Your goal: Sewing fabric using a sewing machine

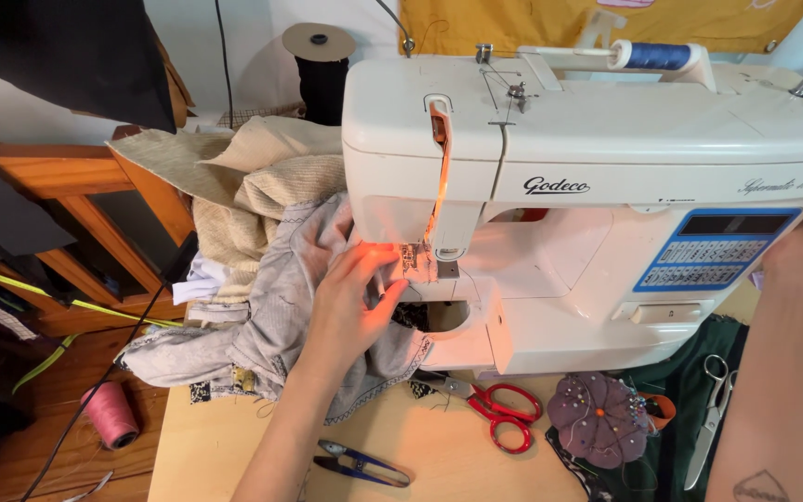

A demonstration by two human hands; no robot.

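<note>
left hand (350,302) is lying flat, fingers open, pressing cloth (271,325) | right hand: only arm (792,372) showing, grip unclear

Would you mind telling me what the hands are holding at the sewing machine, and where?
The left hand presses the grey fabric flat beside the presser foot, fingers on top, not gripping. The right hand is out of view.
</note>
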